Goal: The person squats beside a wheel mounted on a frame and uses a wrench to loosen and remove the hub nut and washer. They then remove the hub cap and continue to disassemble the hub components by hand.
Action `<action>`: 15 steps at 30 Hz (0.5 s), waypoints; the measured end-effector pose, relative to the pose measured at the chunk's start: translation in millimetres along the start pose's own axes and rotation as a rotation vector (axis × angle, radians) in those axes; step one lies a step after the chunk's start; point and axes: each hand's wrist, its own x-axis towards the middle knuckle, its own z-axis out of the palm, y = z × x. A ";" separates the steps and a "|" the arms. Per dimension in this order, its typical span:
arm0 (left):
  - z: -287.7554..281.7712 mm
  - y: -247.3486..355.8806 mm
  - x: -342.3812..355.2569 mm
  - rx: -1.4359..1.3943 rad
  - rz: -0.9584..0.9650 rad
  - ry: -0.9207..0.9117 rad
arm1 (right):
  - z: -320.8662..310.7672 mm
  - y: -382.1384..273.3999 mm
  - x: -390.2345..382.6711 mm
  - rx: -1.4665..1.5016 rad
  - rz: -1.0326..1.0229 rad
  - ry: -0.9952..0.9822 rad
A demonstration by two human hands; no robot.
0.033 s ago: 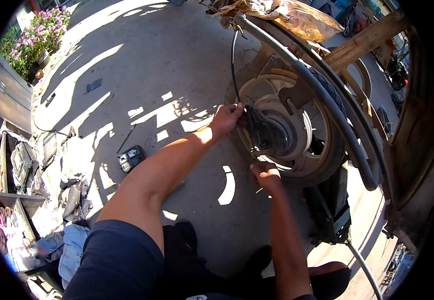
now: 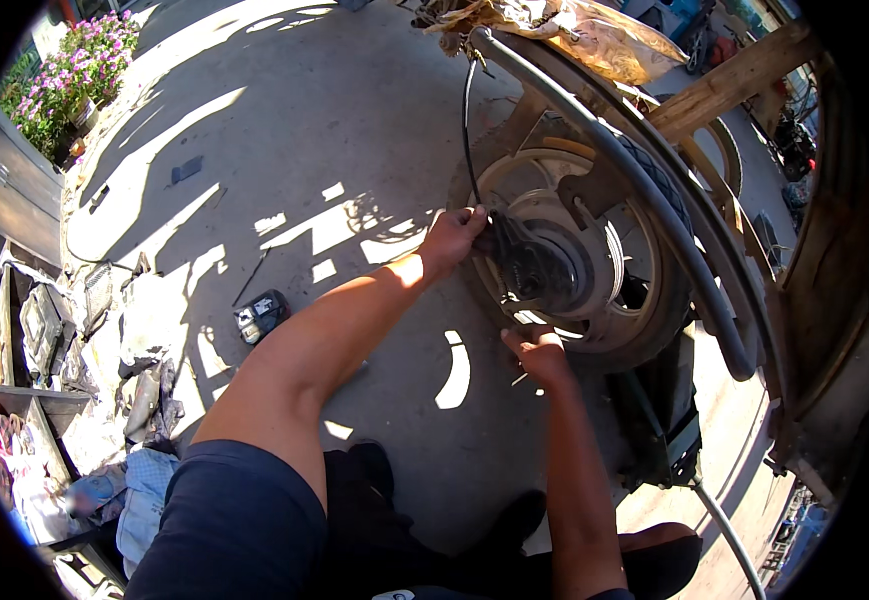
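My left hand [image 2: 454, 238] is closed on the lower end of a black cable [image 2: 468, 130], where it meets a dark bracket on the hub [image 2: 534, 275] of a cast-spoke wheel [image 2: 574, 172]. The cable rises to a grey tubular frame [image 2: 519, 63] arching over the wheel. My right hand [image 2: 539, 355] is below the hub at the lower rim, fingers curled; whatever it holds is too small or hidden to name. The dark tire [image 2: 614, 355] surrounds the pale rim.
A wooden beam [image 2: 734, 80] crosses at upper right; a green metal stand [image 2: 659, 420] is below the wheel. A black boxy object [image 2: 264, 315] lies on the concrete floor [image 2: 324, 120]. Piled scrap and cloths [image 2: 54, 330] line the left, with pink flowers [image 2: 74, 70] beyond.
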 end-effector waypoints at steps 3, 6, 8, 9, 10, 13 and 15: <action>0.7 -2.6 1.3 -0.033 0.016 -0.053 | -25.2 -5.9 -5.4 0.160 0.069 0.074; 1.2 -5.0 2.6 -0.040 0.035 -0.080 | -38.8 -16.3 -10.8 0.440 0.027 0.072; 4.2 -4.6 1.5 -0.055 0.029 -0.092 | -35.8 -11.6 -8.0 0.629 0.005 0.152; 6.6 -4.5 1.5 -0.060 0.023 -0.085 | -31.3 -11.5 -6.5 0.698 -0.005 0.189; 9.3 -3.0 1.1 -0.060 0.016 -0.078 | -26.9 -11.3 -4.8 0.770 -0.015 0.226; 16.2 -0.3 1.6 -0.073 -0.005 -0.048 | -19.2 -6.7 0.1 0.804 0.015 0.262; 16.3 0.0 2.8 -0.101 -0.012 -0.035 | -13.7 -9.7 -0.2 0.938 0.014 0.187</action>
